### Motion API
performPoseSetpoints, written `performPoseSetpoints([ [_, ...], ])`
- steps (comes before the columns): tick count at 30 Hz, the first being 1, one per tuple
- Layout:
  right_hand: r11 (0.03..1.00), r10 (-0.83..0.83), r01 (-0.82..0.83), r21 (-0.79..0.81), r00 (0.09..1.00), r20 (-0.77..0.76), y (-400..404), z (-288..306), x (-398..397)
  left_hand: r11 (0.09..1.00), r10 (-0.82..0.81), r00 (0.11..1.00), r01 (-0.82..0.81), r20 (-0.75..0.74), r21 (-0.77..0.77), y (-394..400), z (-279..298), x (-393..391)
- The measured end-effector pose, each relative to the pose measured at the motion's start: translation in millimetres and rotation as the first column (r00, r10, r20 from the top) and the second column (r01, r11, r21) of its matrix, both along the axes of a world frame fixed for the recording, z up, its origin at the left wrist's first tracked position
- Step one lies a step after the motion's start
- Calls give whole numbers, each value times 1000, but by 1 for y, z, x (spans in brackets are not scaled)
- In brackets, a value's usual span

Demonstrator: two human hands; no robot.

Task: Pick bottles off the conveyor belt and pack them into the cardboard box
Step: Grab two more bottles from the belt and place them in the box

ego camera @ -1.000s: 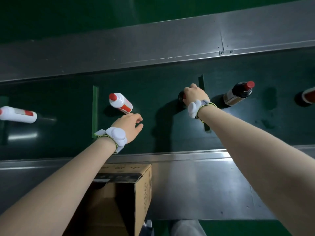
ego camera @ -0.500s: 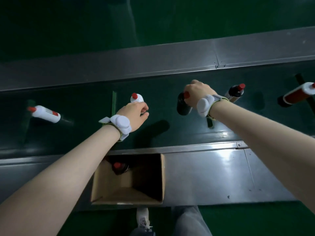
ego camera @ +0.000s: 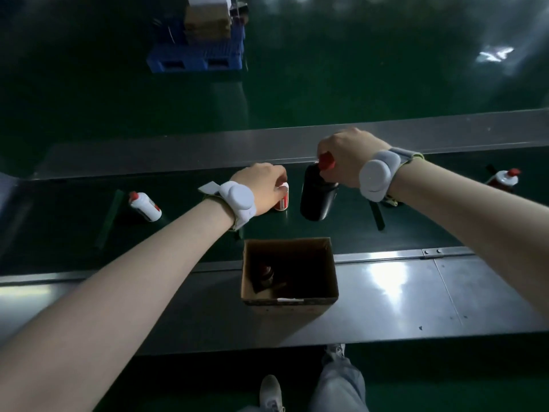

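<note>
— While both arms reach over the belt (ego camera: 184, 242), what does each hand hold?
— The right hand (ego camera: 347, 157) has its grip clenched on the red cap of a black bottle (ego camera: 317, 193), which hangs upright above the belt. The left hand (ego camera: 261, 185) is closed over a white bottle (ego camera: 282, 200) with a red band.
— And the cardboard box (ego camera: 289, 300)?
— It sits open on the steel counter (ego camera: 416, 292), just near side of the belt, with a dark bottle (ego camera: 266, 273) inside. Another white bottle (ego camera: 145, 206) lies on the belt to the left; one more (ego camera: 503, 179) stands far right.
</note>
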State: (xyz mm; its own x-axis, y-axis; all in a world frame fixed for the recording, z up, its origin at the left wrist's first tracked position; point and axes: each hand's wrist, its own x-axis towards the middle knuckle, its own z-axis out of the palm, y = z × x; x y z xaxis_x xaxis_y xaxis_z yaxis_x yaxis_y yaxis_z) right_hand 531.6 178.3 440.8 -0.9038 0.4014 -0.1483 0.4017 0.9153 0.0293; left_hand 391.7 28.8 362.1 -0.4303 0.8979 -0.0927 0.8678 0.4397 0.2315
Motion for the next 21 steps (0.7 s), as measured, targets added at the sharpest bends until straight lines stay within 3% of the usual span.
performPoseSetpoints([
  [8,991,122,-117,-65,990,75,-79,-23,8,989,-42,995,54,89,-135,-58,-21,16],
  [21,980,180,-146,-135,940,291,-89,-206,-14,942,30,990,17,137,-334,-84,-140,7],
])
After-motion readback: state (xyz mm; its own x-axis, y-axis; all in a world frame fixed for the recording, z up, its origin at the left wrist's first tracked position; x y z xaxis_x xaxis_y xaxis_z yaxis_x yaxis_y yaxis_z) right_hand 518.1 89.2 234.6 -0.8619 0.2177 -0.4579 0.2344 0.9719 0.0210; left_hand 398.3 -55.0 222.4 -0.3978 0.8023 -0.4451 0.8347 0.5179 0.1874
